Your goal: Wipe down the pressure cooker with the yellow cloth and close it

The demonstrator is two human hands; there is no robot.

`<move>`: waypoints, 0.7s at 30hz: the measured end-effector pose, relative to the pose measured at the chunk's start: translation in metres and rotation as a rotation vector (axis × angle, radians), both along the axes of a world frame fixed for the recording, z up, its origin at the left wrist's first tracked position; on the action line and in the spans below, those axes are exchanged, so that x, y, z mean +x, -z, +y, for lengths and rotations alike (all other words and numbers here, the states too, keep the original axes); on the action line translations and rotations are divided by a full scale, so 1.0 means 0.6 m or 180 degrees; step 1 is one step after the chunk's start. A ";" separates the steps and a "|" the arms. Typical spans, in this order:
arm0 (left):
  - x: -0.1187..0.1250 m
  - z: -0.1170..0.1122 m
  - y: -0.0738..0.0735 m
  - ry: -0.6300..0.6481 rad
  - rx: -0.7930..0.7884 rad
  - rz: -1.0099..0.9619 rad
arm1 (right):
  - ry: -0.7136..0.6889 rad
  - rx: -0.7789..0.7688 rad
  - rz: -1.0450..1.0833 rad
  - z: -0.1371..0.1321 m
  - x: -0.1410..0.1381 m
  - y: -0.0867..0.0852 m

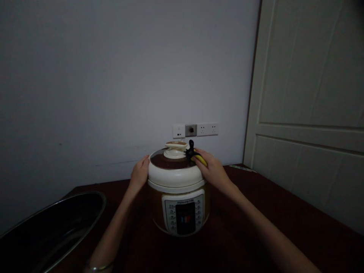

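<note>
An electric pressure cooker [184, 176] with a cream lid and a brown-gold body stands upright in front of me. Its front control panel [184, 214] faces me, and a lid handle [175, 149] rises from the brown lid top. My left hand [140, 173] is closed against the left side of the lid, its fingertips hidden behind the rim. Over the lid's right side, my right hand [212, 167] is closed around a black and yellow tool [200, 159]. The tool's black end lies beside the lid handle; its exact kind is too dark to make out.
The cooker stands on a dark red table [241, 223]. A large dark basin with a shiny rim [98, 194] is at lower left. Behind are a pale wall with sockets [207, 129] and a knob plate [191, 130]. A panelled door [307, 94] stands at right.
</note>
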State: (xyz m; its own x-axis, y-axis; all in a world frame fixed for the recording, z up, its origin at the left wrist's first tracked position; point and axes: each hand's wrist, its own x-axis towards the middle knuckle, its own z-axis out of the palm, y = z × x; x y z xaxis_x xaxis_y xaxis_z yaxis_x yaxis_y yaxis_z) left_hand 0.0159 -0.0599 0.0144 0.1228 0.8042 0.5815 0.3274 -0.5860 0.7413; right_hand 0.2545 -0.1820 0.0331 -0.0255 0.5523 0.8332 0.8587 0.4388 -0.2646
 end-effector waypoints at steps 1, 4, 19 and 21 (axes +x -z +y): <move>0.000 0.001 0.001 -0.0010 -0.0017 0.0014 | 0.0004 -0.0176 0.0163 0.013 0.016 -0.007; -0.001 0.007 0.004 -0.0117 -0.0116 0.0055 | 0.0125 -0.0884 0.0272 0.049 0.049 -0.032; -0.002 0.008 0.005 -0.0100 -0.0024 0.0148 | 0.1010 -0.0740 0.0258 0.024 -0.005 -0.019; -0.002 0.009 0.005 -0.0144 -0.0059 0.0118 | 0.0716 -0.0198 0.0175 -0.003 -0.031 0.002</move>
State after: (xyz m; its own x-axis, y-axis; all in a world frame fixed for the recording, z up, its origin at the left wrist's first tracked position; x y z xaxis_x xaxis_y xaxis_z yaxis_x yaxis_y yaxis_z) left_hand 0.0150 -0.0545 0.0111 0.1071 0.8201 0.5622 0.3806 -0.5562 0.7388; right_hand 0.2358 -0.1838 0.0319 0.1485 0.5894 0.7941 0.9167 0.2193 -0.3341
